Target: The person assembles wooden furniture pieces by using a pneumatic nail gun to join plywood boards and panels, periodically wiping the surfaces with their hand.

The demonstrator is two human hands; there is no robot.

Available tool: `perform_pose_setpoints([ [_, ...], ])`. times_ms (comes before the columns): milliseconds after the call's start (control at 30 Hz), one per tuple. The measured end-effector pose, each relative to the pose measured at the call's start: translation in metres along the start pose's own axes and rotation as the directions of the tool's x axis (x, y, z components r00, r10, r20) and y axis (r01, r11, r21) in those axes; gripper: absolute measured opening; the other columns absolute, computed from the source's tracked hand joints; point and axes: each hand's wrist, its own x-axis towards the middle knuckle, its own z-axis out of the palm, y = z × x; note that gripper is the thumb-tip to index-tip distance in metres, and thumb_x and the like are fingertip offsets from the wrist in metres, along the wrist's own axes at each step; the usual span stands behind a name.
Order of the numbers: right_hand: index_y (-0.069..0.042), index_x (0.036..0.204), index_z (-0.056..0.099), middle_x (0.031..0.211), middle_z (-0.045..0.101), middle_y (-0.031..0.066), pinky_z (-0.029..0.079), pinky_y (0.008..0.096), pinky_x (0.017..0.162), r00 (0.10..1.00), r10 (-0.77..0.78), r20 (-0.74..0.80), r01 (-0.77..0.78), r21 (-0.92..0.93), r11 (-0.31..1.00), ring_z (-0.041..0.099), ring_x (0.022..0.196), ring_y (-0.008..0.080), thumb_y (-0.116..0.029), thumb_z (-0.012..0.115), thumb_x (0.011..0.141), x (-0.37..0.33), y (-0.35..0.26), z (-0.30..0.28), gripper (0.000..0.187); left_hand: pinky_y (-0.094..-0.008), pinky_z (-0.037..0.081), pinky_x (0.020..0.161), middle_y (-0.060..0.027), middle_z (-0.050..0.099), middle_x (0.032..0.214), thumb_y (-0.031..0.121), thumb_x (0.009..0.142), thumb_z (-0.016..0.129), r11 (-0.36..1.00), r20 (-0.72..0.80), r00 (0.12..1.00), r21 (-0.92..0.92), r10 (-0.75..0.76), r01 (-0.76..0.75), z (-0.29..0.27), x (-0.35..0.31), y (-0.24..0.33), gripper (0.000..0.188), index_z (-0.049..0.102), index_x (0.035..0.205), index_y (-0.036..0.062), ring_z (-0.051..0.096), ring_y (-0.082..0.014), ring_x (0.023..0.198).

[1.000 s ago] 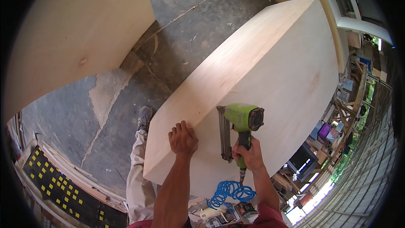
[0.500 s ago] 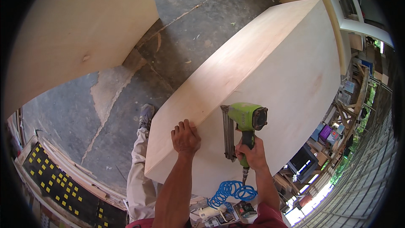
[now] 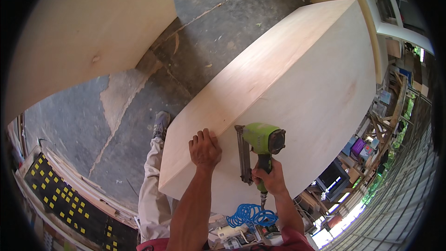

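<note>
A large pale plywood box (image 3: 320, 88) lies before me, with a narrow face and a broad face meeting along a long edge. Flat on the narrow face near that edge rests my left hand (image 3: 204, 149), fingers stretched out and holding nothing. My right hand (image 3: 272, 179) is wrapped round the black handle of a green pneumatic nail gun (image 3: 261, 138). The gun's nose points toward the long edge, to the right of my left hand; I cannot tell whether it touches the wood. A coiled blue air hose (image 3: 248, 215) hangs below the gun's handle.
Another large plywood panel (image 3: 93, 32) stands at the upper left. The concrete floor (image 3: 209, 32) is cracked, and my shoe (image 3: 161, 122) is beside the box. A black mat with yellow squares (image 3: 55, 195) is at lower left. Cluttered shelving and a dark monitor (image 3: 332, 176) line the right.
My right hand has moved the nail gun slightly left and down, along the box's edge toward my left hand. The left hand has stayed in place.
</note>
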Motion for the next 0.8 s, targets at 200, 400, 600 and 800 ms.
perform_pose_setpoints([
  [200, 0.0, 0.09, 0.055, 0.066, 0.059, 0.0053, 0.048, 0.0277, 0.051, 1.0, -0.002, 0.026, 0.003, -0.017, 1.0, 0.057, 0.053, 0.0122, 0.0, 0.067, 0.086, -0.003, 0.009, 0.01, 0.013, -0.0468, 0.044, 0.078, -0.0158, 0.063, 0.092, 0.027, 0.101, 0.041, 1.0, -0.024, 1.0, 0.003, 0.01, -0.01, 0.002, 0.0, -0.002, 0.03, 0.06, 0.099, 0.0042, 0.06, -0.0354, 0.083],
  [400, 0.0, 0.091, 0.055, 0.065, 0.059, 0.0051, 0.047, 0.0272, 0.05, 0.998, -0.042, 0.038, 0.043, -0.031, 0.999, 0.057, 0.053, 0.0116, 0.0, 0.067, 0.086, -0.004, 0.01, 0.012, 0.013, -0.047, 0.044, 0.077, -0.0161, 0.063, 0.093, 0.027, 0.101, 0.042, 1.0, -0.008, 1.0, -0.009, 0.006, -0.006, 0.0, 0.0, -0.001, 0.031, 0.061, 0.1, 0.0034, 0.06, -0.0346, 0.083],
  [600, 0.0, 0.087, 0.056, 0.063, 0.059, 0.0051, 0.047, 0.0277, 0.05, 1.0, -0.019, 0.011, 0.02, -0.038, 0.999, 0.056, 0.052, 0.0117, 0.0, 0.067, 0.086, -0.005, 0.014, 0.016, 0.011, -0.0469, 0.044, 0.078, -0.0159, 0.063, 0.093, 0.027, 0.102, 0.041, 1.0, -0.017, 1.0, -0.001, 0.009, -0.009, 0.002, -0.001, -0.005, 0.031, 0.061, 0.103, 0.0033, 0.061, -0.0346, 0.085],
  [800, 0.0, 0.083, 0.058, 0.064, 0.061, 0.0063, 0.047, 0.028, 0.051, 1.0, 0.026, 0.003, -0.026, -0.014, 1.0, 0.058, 0.052, 0.013, 0.001, 0.068, 0.085, -0.017, 0.028, 0.031, 0.01, -0.0477, 0.044, 0.081, -0.017, 0.065, 0.098, 0.026, 0.102, 0.04, 1.0, 0.017, 1.0, -0.022, -0.005, 0.006, -0.002, 0.0, -0.003, 0.033, 0.061, 0.111, 0.003, 0.062, -0.0363, 0.089],
])
